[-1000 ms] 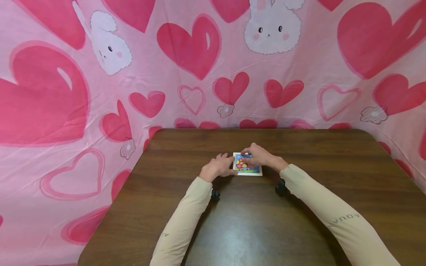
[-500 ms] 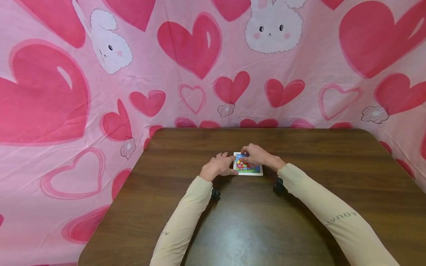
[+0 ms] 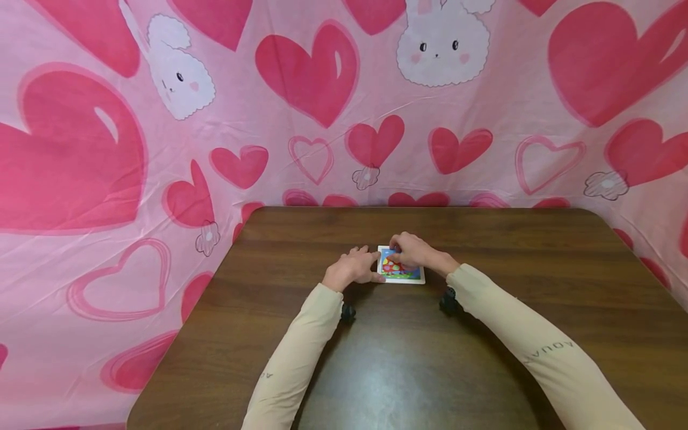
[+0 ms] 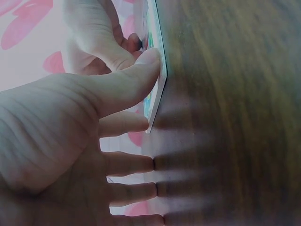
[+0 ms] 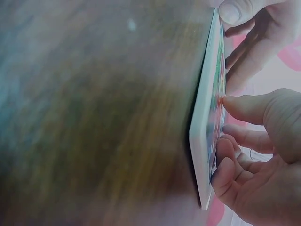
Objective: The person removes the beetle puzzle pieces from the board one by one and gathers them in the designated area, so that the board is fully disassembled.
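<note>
Touching the square, white-bordered picture board (image 3: pixel 398 275) on the dark brown wooden worktop (image 3: pixel 355 364), your left hand (image 3: pixel 352 269) lies spread; your right hand (image 3: pixel 412 251) touches it too, grip unclear. The small blue piece no longer shows, so it may lie flush.

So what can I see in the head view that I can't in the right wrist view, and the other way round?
Only the head view: the left sleeve, the right sleeve, rabbit faces on the pink cloth, and the far edge of the table.
Only the right wrist view: the palm side of the right hand, and the picture board seen side-on.
Both: the right hand, left hand, picture board, table and pink cloth.
</note>
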`<state>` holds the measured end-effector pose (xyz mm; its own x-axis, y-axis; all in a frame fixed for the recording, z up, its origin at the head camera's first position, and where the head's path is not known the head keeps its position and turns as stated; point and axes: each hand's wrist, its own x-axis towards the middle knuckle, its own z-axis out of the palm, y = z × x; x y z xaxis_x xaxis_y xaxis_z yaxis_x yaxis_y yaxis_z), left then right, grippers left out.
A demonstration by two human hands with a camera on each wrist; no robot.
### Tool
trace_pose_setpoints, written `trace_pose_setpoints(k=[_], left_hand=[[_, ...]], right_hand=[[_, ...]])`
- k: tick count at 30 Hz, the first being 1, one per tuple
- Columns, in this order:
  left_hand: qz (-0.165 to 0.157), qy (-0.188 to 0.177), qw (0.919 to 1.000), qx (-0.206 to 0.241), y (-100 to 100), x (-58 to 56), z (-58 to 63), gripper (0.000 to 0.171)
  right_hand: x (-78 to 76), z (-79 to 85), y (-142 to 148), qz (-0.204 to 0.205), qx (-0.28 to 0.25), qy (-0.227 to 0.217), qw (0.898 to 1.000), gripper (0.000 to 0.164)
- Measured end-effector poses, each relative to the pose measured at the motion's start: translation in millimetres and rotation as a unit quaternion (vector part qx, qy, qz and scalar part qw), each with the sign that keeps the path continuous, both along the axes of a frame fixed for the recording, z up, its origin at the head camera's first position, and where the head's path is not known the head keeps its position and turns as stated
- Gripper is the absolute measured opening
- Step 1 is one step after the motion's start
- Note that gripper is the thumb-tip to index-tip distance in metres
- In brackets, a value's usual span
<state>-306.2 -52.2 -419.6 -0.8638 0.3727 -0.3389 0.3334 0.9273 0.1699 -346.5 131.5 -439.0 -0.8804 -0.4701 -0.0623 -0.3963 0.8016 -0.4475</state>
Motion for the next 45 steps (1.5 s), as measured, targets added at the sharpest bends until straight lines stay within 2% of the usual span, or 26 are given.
trace_pose_setpoints(k=[16, 25, 34, 45], left_hand=[[-0.003, 0.005, 1.0, 0.006, -1.8, -2.9, -1.8, 0.075], [-0.001, 0.006, 1.0, -0.003, -2.9, -2.0, 1.4, 0.076], [-0.011, 0.017, 0.9997, -0.012, 0.4, -3.0, -1.6, 0.076], [-0.009, 0.017, 0.9998, -0.004, 1.5, -1.6, -1.6, 0.075]], right_hand=[[2.3, 3.5, -4.4, -0.018, -0.002, -0.014, 1.0, 0.033], [3.1, 8.8, -12.2, -0.004, -0.015, -0.01, 1.0, 0.032], [2.8, 6.4, -9.1, -0.023, -0.024, -0.009, 0.999, 0.032], [5.9, 7.3, -11.5, -0.011, -0.067, 0.02, 0.998, 0.014]])
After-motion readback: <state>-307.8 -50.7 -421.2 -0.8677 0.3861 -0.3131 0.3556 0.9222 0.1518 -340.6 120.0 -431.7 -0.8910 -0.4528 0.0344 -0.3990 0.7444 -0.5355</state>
